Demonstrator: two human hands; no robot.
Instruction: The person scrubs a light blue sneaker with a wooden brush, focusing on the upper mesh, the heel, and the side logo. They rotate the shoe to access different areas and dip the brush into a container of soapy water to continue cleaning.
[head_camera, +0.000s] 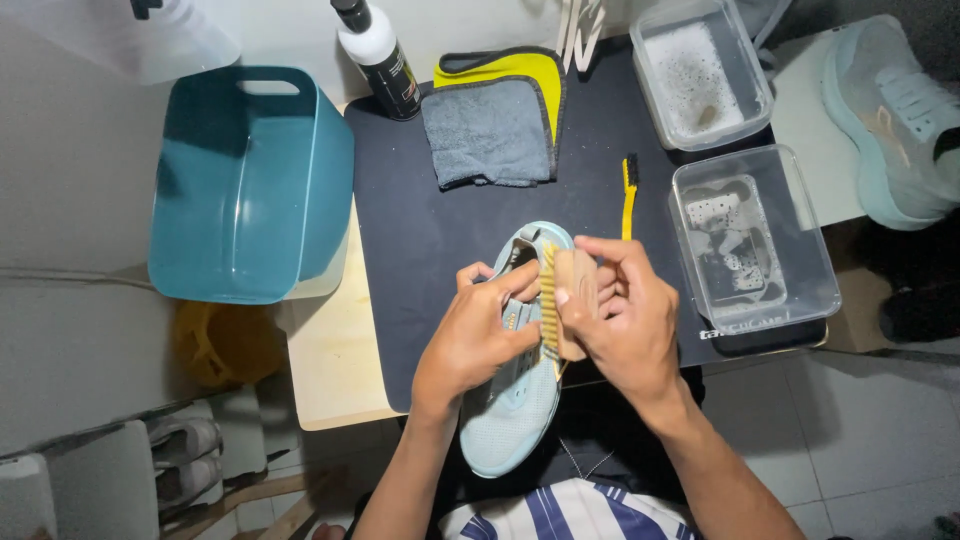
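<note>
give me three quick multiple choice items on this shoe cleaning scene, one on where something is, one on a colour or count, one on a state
1. Where does the yellow-handled brush lie?
A. inside the teal tub
B. on the dark mat, between the grey cloth and the clear tubs
C. on the floor

2. How many clear plastic tubs stand at the right of the mat?
A. one
B. two
C. four

3. How is the light blue shoe held?
A. the left hand grips it while the right hand presses a wooden brush to it
B. it lies untouched on the mat
C. it is sunk in the teal tub

Answers
1 B: it rests on the dark mat right of the grey cloth.
2 B: a foamy tub and a second tub nearer.
3 A: both hands meet at the shoe.
</note>
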